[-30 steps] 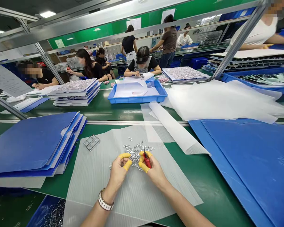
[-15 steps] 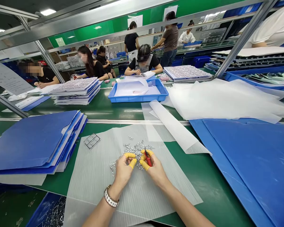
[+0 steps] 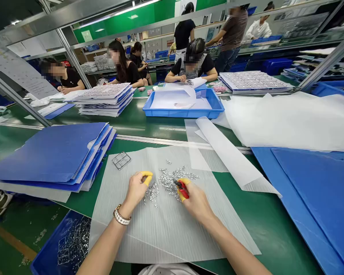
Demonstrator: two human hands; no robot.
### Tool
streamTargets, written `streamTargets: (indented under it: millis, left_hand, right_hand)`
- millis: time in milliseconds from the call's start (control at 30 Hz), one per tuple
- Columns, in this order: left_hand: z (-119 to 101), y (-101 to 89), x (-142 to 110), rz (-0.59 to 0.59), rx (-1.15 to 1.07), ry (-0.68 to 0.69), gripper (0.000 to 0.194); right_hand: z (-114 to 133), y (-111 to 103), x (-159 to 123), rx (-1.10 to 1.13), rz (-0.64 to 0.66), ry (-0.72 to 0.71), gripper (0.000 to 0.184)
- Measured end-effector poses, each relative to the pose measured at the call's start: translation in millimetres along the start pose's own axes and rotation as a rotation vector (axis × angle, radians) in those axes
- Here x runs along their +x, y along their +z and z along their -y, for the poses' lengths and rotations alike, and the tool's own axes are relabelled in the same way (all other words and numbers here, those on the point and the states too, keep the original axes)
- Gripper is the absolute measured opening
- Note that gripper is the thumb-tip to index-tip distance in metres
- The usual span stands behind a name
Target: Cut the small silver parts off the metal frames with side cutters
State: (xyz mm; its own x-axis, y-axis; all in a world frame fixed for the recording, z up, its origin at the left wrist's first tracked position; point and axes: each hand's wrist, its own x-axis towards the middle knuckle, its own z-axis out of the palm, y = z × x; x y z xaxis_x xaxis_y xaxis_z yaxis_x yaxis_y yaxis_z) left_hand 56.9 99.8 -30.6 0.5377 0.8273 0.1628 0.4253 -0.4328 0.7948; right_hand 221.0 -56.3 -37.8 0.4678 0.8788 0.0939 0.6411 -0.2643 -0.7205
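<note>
My left hand [image 3: 137,188], with yellow finger covers, hovers at the left of the small shiny metallic parts. Thumb and forefinger are drawn together in a pinch; anything between them is too small to make out. In my right hand [image 3: 193,196] are red-handled nippers [image 3: 183,188], their dark jaws at the main pile of metallic parts [image 3: 169,179]. A smaller cluster of such parts [image 3: 152,194] lies beside my left hand. Everything rests on a translucent white sheet [image 3: 166,233]. A rectangular metallic sprue frame [image 3: 121,160] lies at the sheet's upper left.
Blue boards [image 3: 51,152] are stacked at left, and more blue boards [image 3: 312,183] lie at right. A rolled white sheet [image 3: 232,152] and a blue tray [image 3: 183,113] are beyond. Below left, a blue bin [image 3: 50,244] holds metallic frames. Several people work opposite.
My left hand has moved left, away from the right hand and the main pile. My right hand still holds the nippers at the pile. The head view has shifted.
</note>
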Motion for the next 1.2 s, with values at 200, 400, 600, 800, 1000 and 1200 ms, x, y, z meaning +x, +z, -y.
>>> streamTargets:
  millis: [200,400,600,800,1000,1200]
  left_hand:
    - [22.9,-12.7,-6.9,0.029,0.135,0.010,0.015]
    - [24.1,-10.6,-8.6,0.090,0.202,0.039,0.015]
    - [17.5,-8.6,-6.3,0.190,0.276,0.076,0.015]
    - [8.1,-9.8,-7.8,0.203,0.368,0.117,0.011]
    - [0.6,-7.3,-10.9,0.232,0.421,0.189,0.006]
    - [4.2,-6.7,-13.2,0.211,0.452,0.223,0.005]
  right_hand:
    - [35.0,23.6,20.3,-0.301,0.285,-0.384,0.032]
    - [34.8,29.9,35.8,-0.452,0.391,-0.614,0.035]
    - [26.5,34.4,47.7,-0.318,0.380,-0.597,0.031]
    - [22.9,14.3,36.7,-0.083,0.226,-0.332,0.026]
    - [16.2,6.1,-12.1,-0.107,0.270,-0.184,0.025]
    - [6.8,18.2,-35.2,-0.269,0.142,-0.264,0.029]
